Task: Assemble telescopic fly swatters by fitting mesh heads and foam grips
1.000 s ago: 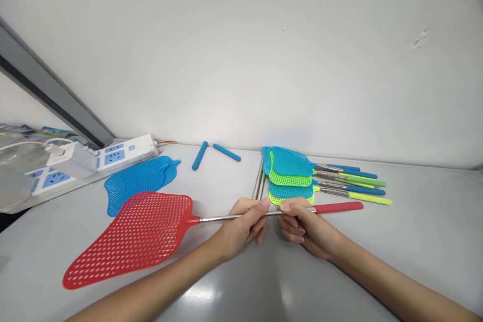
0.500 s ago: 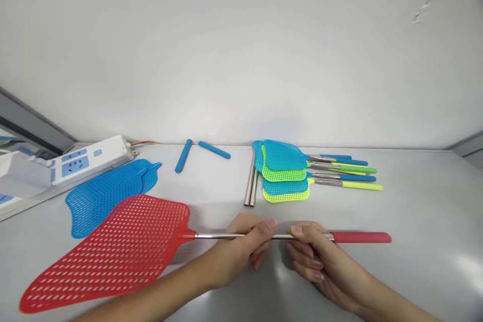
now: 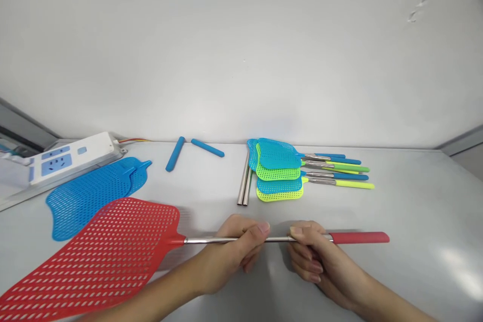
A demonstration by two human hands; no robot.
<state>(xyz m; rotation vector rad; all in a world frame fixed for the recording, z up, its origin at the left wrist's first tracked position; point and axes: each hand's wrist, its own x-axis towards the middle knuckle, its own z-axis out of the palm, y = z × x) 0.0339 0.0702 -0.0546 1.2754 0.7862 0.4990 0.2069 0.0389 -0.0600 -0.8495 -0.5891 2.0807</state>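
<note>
Your left hand (image 3: 239, 249) is gripping the metal shaft (image 3: 202, 240) of the red fly swatter (image 3: 116, 246), thumb on top, and your right hand (image 3: 313, 256) is pinching that same shaft just short of the red handle (image 3: 360, 237), fingers curling underneath. Biggest stuff first: a pale wall (image 3: 241, 70) is filling the upper part of your view, and the grey tabletop (image 3: 411, 196) is running up to it. Your red swatter is stretching across the near side, mesh head out to the left, handle pointing right, and your left forearm (image 3: 169, 289) is covering some of that head's lower edge. Beyond your hands, the stacked swatters (image 3: 279, 156) in blue, green and yellow are lying with their handles to the right. Over left, some blue swatter heads (image 3: 90, 191) are overlapping, with the red mesh blocking a bit of their near side, and a white power strip (image 3: 86, 150) is sitting just behind them. Two metal tubes (image 3: 242, 191) are lying side by side, partly hidden by the stack, and two blue sleeves (image 3: 175, 153) are resting near the wall.

Compared with a second ago, you're holding the shaft with your hands farther apart, it's running more level, the tube ends are showing clear of your left hand, and the red mesh is now spilling past the left edge.
</note>
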